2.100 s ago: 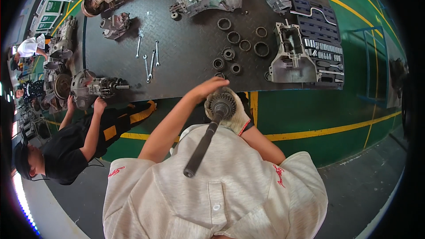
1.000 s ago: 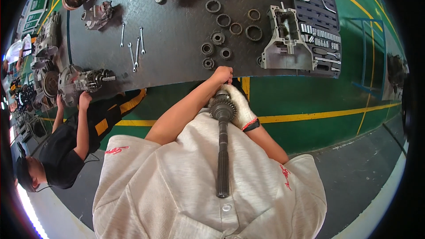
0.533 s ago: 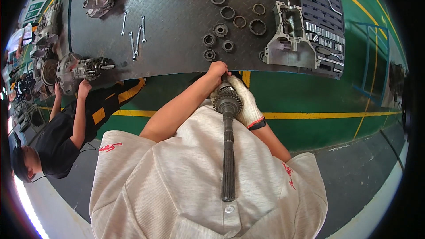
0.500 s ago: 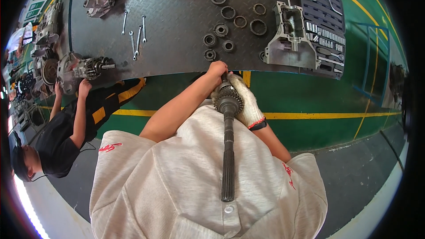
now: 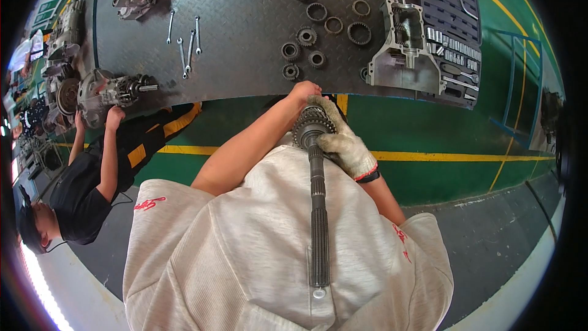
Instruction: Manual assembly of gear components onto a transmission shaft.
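Note:
A long splined gear shaft points back toward my chest, a toothed gear near its far end. My right hand, in a whitish work glove, is closed round the shaft and gear from the right, its thumb across the shaft just below the gear. At the far end, by the table edge, my bare left hand is closed on the shaft's tip. Its fingertips are partly hidden. Just beyond, loose gears and synchronizer rings lie on the metal table.
An opened gearbox housing stands beside a socket set at right. Several wrenches lie left of the gears. Farther left, a co-worker in black holds a gear assembly at the table edge.
My right hand has shifted its grip, bringing the thumb over the shaft on the near side of the gear. The gear has moved slightly farther from me.

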Action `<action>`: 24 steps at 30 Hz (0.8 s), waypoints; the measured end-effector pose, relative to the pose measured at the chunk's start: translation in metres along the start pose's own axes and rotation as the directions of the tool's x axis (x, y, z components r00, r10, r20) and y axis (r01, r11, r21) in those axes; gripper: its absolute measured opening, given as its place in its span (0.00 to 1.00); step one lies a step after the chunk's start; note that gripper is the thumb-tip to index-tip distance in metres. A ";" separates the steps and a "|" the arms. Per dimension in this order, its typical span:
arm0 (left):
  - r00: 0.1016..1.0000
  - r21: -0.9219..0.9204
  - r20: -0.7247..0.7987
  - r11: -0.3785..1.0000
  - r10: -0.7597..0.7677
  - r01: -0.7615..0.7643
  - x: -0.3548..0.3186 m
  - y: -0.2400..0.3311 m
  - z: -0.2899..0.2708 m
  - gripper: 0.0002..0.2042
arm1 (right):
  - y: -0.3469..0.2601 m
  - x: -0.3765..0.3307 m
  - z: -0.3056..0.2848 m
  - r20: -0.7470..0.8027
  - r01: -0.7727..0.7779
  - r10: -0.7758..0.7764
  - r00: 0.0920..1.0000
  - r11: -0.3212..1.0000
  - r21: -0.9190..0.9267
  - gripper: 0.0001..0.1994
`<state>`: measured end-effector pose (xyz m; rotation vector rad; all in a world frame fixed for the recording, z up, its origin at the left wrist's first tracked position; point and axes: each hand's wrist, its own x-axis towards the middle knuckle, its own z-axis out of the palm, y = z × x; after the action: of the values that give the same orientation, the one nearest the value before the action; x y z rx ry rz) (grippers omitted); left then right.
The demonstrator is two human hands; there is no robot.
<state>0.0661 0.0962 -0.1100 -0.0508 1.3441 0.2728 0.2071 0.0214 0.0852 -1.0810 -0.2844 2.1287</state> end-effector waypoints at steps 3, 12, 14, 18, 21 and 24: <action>1.000 0.053 -0.010 0.999 0.002 -0.001 -0.009 0.002 0.006 0.09 | -0.005 0.003 0.001 -0.032 -0.087 0.085 0.996 0.993 -0.078 0.45; 0.986 0.080 0.164 0.996 -0.041 0.028 -0.001 0.000 0.007 0.12 | 0.017 0.009 -0.004 -0.125 0.023 -0.004 0.992 0.988 0.150 0.39; 0.999 0.072 0.044 0.997 0.001 -0.004 -0.024 0.004 0.013 0.17 | 0.017 0.008 -0.004 -0.112 0.067 -0.037 0.993 0.960 0.272 0.36; 0.982 0.158 0.159 0.979 0.104 -0.129 -0.043 -0.005 -0.008 0.28 | 0.016 0.003 -0.011 -0.117 0.070 -0.025 0.993 0.914 0.400 0.32; 0.636 0.388 0.188 0.538 0.748 -0.748 -0.085 -0.006 -0.007 0.25 | 0.025 -0.001 -0.026 -0.099 0.175 -0.145 0.985 0.816 0.551 0.27; 0.507 0.401 0.283 0.380 0.814 -0.833 -0.108 0.000 -0.004 0.23 | 0.033 -0.008 -0.027 -0.312 0.305 -0.156 0.937 0.803 0.512 0.33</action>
<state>0.0411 0.0775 -0.0067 1.1286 1.2621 0.7697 0.2147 -0.0113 0.0572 -0.8967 0.3039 1.6647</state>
